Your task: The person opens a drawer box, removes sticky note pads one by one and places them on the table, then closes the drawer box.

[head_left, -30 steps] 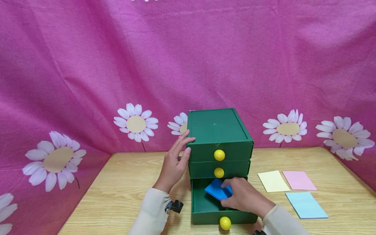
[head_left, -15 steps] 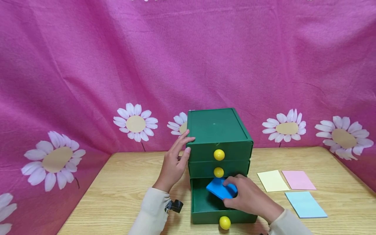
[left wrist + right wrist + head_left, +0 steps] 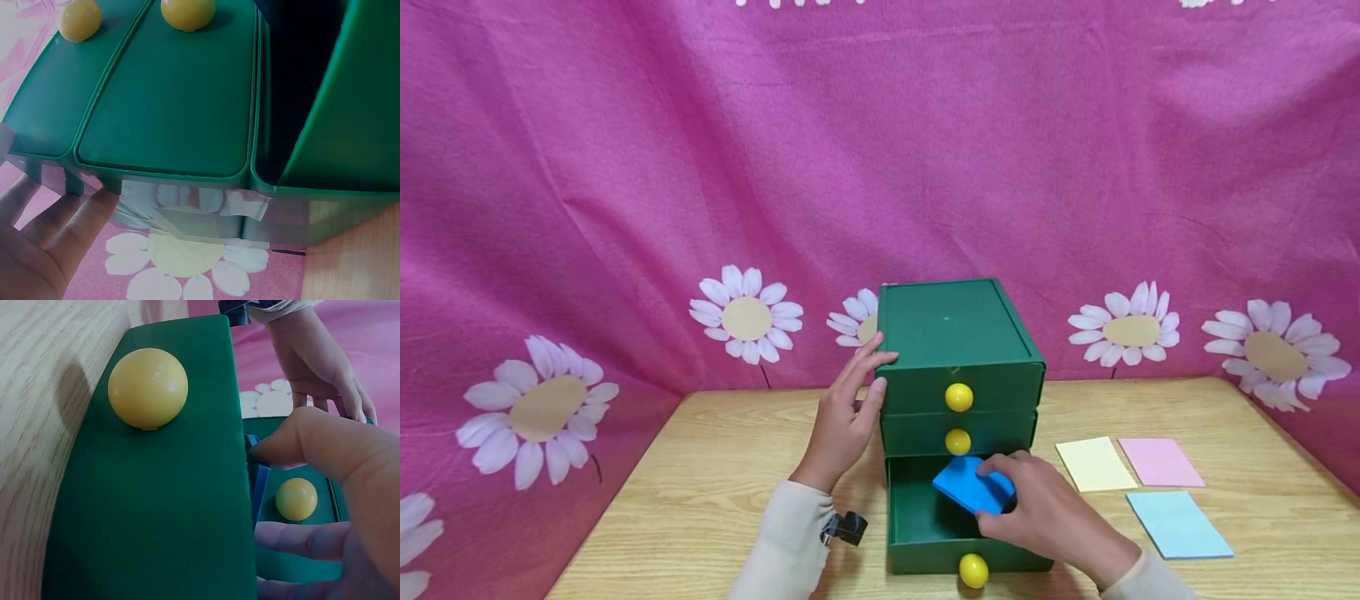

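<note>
Right hand (image 3: 1051,518) pinches a blue pad (image 3: 972,486) over the cabinet's (image 3: 958,333) pulled-out bottom drawer (image 3: 925,533); left hand (image 3: 842,421), fingers straight, presses the cabinet's side.

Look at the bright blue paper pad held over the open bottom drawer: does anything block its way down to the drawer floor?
Nothing visible does. The right hand pinches the bright blue paper pad above the open bottom green drawer, whose visible floor shows bare.

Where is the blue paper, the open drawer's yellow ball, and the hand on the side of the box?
blue paper (image 3: 966,486), head view, on its flat top face.
yellow ball (image 3: 973,571), head view, middle of the open drawer's knob.
left hand (image 3: 842,419), head view, on the back of the hand.
</note>
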`<control>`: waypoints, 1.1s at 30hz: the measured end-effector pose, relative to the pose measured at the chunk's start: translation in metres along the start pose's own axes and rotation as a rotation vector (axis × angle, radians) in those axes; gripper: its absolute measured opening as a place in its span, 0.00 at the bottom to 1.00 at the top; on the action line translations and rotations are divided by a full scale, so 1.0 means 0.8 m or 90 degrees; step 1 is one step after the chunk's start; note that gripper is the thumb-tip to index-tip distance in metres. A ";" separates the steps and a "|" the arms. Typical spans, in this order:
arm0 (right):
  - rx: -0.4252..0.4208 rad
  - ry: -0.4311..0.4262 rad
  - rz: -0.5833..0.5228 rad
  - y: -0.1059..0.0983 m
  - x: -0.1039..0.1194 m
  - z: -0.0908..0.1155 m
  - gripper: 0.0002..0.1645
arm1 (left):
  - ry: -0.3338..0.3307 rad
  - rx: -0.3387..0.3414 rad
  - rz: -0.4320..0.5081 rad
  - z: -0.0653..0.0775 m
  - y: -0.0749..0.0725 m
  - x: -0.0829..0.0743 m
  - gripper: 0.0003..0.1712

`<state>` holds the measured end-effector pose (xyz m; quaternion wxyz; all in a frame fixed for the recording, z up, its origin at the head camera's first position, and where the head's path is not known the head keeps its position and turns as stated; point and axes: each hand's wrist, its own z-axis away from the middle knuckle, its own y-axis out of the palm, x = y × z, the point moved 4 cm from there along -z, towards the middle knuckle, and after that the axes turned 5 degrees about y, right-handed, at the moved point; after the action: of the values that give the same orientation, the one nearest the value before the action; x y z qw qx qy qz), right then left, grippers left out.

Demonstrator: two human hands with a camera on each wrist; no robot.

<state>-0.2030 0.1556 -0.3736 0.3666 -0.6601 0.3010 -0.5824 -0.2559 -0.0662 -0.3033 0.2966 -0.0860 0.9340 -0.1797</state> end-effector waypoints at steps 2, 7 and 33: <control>-0.001 0.009 -0.002 -0.001 -0.002 0.002 0.30 | -0.001 0.001 -0.001 0.000 0.000 0.000 0.19; -0.001 0.022 -0.009 -0.006 -0.005 0.007 0.32 | 0.000 -0.003 -0.004 0.001 0.000 -0.001 0.19; -0.038 0.036 0.013 -0.033 -0.014 0.030 0.31 | 0.002 0.000 -0.003 -0.001 -0.002 -0.003 0.19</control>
<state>-0.1816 0.1827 -0.3591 0.3438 -0.6508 0.3357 -0.5878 -0.2541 -0.0665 -0.3010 0.2945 -0.0877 0.9343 -0.1805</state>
